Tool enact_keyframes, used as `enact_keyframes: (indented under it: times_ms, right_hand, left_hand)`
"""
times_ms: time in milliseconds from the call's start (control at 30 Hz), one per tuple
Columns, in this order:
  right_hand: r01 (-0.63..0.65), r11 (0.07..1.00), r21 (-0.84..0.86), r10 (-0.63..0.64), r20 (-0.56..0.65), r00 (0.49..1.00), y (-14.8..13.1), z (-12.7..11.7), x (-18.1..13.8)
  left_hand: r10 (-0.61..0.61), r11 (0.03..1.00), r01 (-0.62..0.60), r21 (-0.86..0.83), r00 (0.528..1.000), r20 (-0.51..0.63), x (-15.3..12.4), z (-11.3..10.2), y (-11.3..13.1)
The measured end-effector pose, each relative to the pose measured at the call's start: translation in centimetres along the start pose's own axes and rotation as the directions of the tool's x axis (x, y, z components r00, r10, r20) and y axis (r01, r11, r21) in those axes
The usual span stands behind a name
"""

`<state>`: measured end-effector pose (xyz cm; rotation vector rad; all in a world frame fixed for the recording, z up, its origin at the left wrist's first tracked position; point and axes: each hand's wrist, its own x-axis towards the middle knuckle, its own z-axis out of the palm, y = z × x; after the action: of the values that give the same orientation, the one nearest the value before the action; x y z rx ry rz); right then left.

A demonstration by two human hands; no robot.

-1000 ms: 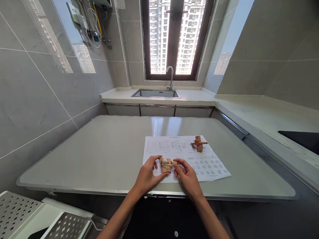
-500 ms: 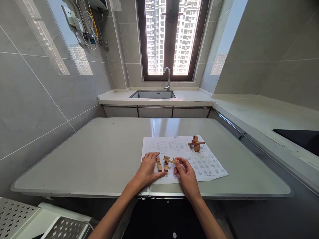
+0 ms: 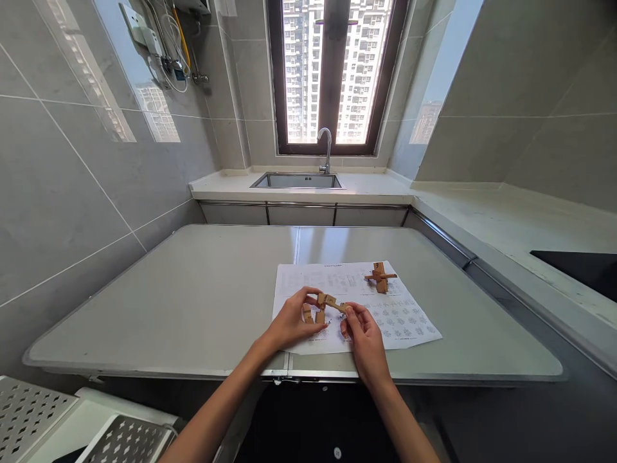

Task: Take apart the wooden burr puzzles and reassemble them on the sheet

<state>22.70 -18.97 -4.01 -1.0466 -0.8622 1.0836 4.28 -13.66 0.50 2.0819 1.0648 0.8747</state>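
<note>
My left hand (image 3: 293,320) has its thumb and fingers closed round the ends of a notched wooden puzzle piece (image 3: 320,316). Another notched wooden piece (image 3: 307,314) sits just left of it, partly hidden by that hand. My right hand (image 3: 365,334) pinches one end of a third wooden puzzle piece (image 3: 332,301) between thumb and fingers. Its far end meets the top of the piece in my left hand. Under both hands lies a printed paper sheet (image 3: 301,276). Several crossed wooden pieces, joined as one assembly (image 3: 380,278), rest on its upper right part.
The sheet lies on a pale folding table (image 3: 193,302) with a seam down its middle. Beyond the table are a counter with a sink (image 3: 296,181) and a faucet (image 3: 326,151). Another counter (image 3: 520,218) runs along the right. A perforated white rack (image 3: 33,411) stands lower left.
My left hand has moved right and closed on the middle wooden piece. The piece in my right hand has shifted slightly right and up, and tilted more.
</note>
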Motion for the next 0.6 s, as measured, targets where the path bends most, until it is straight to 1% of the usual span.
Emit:
enact_keyframes:
  times_ms: [300,467,600]
  right_hand:
    - [-0.007,1.0,-0.001,0.007,0.012,1.0,-0.23,0.05,-0.09]
    - [-0.002,1.0,-0.009,0.002,0.02,1.0,-0.23,0.06,-0.15]
    - [-0.001,1.0,-0.017,0.002,0.051,0.999,-0.22,0.03,-0.16]
  left_hand:
    - [-0.001,0.997,-0.002,-0.071,0.999,-0.044,-0.61,0.41,-0.78]
    - [0.023,0.999,-0.025,-0.028,0.997,-0.072,-0.51,0.47,-1.02]
    - [0.049,0.999,-0.048,0.018,0.996,-0.069,-0.54,0.34,-0.9]
